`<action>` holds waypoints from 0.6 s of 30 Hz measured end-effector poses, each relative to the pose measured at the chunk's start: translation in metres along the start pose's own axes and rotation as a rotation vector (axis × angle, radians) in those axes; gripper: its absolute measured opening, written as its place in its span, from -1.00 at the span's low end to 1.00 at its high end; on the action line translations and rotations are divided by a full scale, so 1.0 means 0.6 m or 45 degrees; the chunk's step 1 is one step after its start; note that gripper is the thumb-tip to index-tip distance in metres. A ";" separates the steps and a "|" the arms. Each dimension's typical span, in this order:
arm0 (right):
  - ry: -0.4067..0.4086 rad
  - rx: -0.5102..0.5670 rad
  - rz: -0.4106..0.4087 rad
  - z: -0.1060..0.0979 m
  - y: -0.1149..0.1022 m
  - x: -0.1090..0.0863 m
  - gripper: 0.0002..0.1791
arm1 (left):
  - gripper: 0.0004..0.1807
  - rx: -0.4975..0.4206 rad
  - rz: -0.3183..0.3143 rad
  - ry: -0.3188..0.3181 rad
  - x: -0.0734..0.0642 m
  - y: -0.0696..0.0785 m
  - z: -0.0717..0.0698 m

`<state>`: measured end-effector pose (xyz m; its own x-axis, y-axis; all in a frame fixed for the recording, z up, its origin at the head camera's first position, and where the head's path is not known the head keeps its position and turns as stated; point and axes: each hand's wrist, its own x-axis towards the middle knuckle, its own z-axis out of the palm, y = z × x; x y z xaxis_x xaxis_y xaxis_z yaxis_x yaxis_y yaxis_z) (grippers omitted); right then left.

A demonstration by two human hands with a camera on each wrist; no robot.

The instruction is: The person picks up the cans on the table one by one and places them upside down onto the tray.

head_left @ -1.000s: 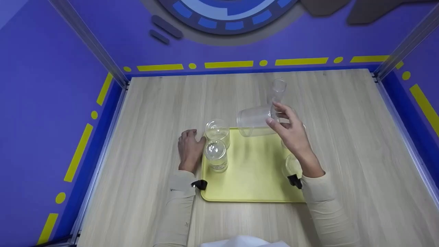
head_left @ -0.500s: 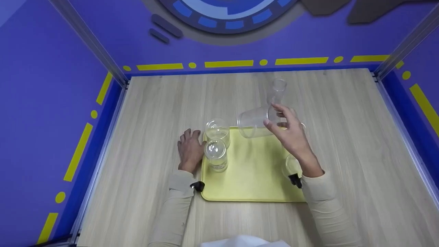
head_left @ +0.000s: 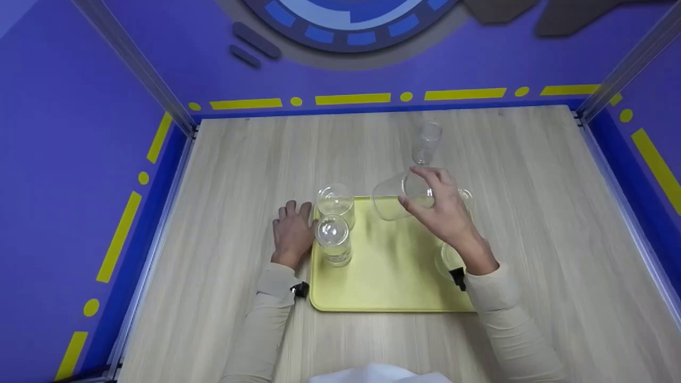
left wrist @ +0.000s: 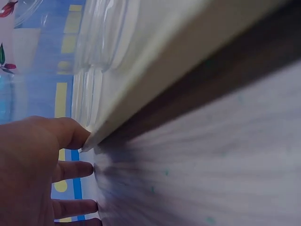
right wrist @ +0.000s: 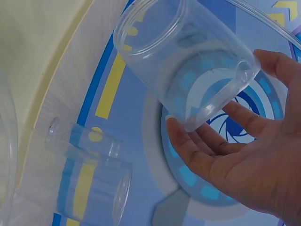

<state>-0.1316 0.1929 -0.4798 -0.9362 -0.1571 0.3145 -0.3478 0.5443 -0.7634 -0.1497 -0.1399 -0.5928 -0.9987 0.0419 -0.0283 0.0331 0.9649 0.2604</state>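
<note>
My right hand holds a clear plastic jar by its base end, above the back of the yellow tray. The jar lies tilted, its open mouth toward the left; in the right wrist view, thumb and fingertips grip the rim of the base of the jar, and it looks empty. My left hand is at the tray's left edge. In the left wrist view, the thumb of this hand touches the tray's rim and the straight fingers reach down to the table.
Two clear jars, one taller and one wider, stand at the tray's left side. Another clear jar is partly behind my right wrist, and one behind that hand. A narrow clear jar stands farther back on the table.
My right hand has come slightly left and nearer, turning the jar so its base faces more toward me. The left hand's fingers have spread and straightened beside the tray.
</note>
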 end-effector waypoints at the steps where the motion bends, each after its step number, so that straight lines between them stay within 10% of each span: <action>1: -0.001 -0.035 -0.011 0.001 0.000 0.000 -0.29 | -0.40 0.005 0.001 -0.007 0.000 0.000 0.000; 18: -0.158 -0.275 -0.003 0.016 -0.010 -0.005 -0.27 | -0.35 0.035 -0.040 -0.043 0.001 0.004 0.002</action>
<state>-0.1273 0.1823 -0.4812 -0.9392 -0.2510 0.2344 -0.3433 0.7052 -0.6203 -0.1503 -0.1369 -0.5933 -0.9974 0.0196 -0.0690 0.0031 0.9726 0.2326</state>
